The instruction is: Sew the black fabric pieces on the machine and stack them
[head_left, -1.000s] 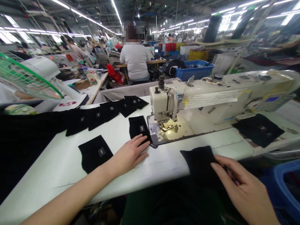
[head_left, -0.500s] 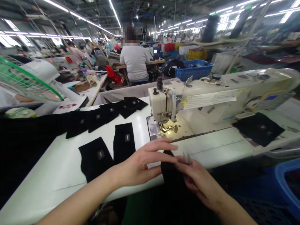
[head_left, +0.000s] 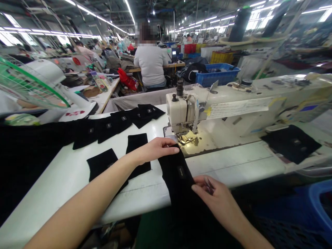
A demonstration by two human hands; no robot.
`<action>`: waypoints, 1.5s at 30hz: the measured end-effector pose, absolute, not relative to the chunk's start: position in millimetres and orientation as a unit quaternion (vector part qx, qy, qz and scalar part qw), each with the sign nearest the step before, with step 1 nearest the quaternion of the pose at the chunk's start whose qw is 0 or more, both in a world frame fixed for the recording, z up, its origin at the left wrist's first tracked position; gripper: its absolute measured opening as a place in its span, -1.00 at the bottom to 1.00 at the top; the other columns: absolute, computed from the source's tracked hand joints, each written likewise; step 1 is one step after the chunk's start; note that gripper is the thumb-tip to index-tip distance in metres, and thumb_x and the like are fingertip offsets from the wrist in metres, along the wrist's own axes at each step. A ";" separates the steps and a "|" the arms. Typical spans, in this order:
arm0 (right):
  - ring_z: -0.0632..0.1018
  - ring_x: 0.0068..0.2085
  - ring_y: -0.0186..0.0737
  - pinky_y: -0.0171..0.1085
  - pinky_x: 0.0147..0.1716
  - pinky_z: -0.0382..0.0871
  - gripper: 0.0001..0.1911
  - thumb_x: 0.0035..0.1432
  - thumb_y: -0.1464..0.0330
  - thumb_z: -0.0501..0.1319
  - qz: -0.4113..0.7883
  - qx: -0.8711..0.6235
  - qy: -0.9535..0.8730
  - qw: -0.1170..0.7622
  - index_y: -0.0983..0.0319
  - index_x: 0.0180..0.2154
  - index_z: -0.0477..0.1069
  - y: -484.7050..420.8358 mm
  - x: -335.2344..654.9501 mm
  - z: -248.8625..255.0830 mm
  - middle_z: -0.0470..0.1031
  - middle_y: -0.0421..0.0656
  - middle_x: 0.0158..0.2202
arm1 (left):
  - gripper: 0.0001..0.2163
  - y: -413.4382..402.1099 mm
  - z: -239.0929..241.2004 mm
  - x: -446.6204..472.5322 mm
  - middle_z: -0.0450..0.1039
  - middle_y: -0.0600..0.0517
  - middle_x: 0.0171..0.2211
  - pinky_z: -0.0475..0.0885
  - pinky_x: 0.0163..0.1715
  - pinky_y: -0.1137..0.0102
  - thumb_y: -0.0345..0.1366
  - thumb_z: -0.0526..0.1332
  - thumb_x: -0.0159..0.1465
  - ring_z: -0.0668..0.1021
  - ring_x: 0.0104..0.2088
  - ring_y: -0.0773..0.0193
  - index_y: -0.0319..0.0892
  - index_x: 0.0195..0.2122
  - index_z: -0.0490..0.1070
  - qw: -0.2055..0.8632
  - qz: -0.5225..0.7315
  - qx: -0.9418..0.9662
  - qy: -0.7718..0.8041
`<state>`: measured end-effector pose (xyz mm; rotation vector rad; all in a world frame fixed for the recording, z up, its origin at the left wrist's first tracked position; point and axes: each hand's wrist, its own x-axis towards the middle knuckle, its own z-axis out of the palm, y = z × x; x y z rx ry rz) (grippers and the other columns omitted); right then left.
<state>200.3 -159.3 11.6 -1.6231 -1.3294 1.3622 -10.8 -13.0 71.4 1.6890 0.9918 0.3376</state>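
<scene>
since the earlier frame the left hand (head_left: 157,150) has gone forward from beside the right hand (head_left: 220,199) to the machine (head_left: 181,110), and the cloth (head_left: 172,188) has come up with it, so its label (head_left: 181,172) now shows. the left hand is nearly closed, thumb over the cloth's far edge and fingers bent beneath or behind it; how tightly it grips i cannot tell. the right hand pinches the cloth's near right edge between thumb and forefinger, with snips (head_left: 209,185) tucked in the curled fingers. so the cloth lies between the two hands, its far end just short of the foot (head_left: 188,139), its near end dropping off the table (head_left: 150,195) toward the lap. that hanging part could drag the edge crooked if the left thumb slackens. the snips' points, close by the right fingertips, might snag or nick the cloth if that hand turns inward. the left fingertips are near the foot, so a slip forward could put them under it. the left forearm crosses above two spare pieces (head_left: 136,139), and a low sweep back would likely shift them.
</scene>
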 end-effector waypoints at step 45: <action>0.58 -0.22 -0.19 -0.29 -0.26 0.45 -0.74 0.40 0.50 0.01 0.077 -0.445 -0.827 0.334 0.27 -0.11 0.47 -161.8 207.8 -10.6 0.57 -0.04 -0.20 | -0.77 11.5 7.9 1.5 0.41 -0.10 -0.25 0.44 -0.13 0.22 -0.34 0.09 0.43 0.45 -0.20 0.13 -0.24 -0.14 0.55 0.026 0.174 0.923 0.342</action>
